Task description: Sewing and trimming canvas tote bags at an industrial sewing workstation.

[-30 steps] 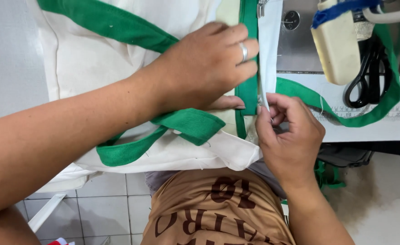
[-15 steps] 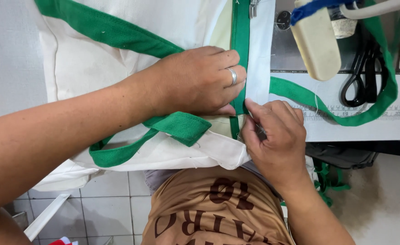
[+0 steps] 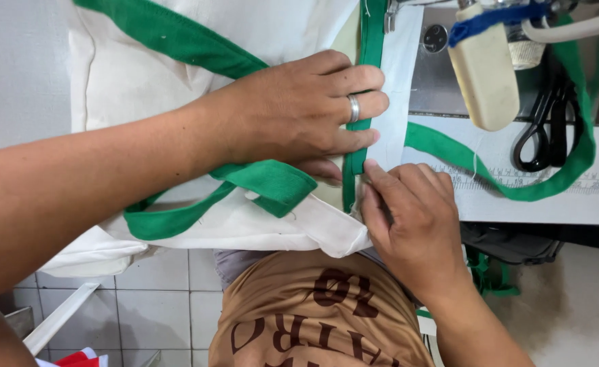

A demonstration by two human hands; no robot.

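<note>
My left hand [image 3: 299, 112] lies flat, fingers spread and pressed down, on the cream canvas bag [image 3: 177, 88] that covers the near part of the bench [image 3: 489, 197]; it grips nothing, only pins the cloth, and its fingertips reach the green binding strip [image 3: 367, 75] that runs straight up the bag's edge toward the sewing machine [image 3: 449, 41]. A silver ring [image 3: 354, 109] sits on one of those fingers. My right hand [image 3: 415, 224] is just below the left, at the lower end of the same green binding strip, its thumb and forefinger closed together in a pinch on the strip and the white fabric edge beside it. To the left of the binding strip, under my left palm, a green webbing handle [image 3: 245, 187] loops across the bag and folds over on itself. To the right of the strip, a loose length of green tape [image 3: 517, 183] curves across the bench, and black scissors [image 3: 547, 122] lie inside that curve. A cream plastic bottle [image 3: 483, 75] hangs between the strip and the scissors.
</note>
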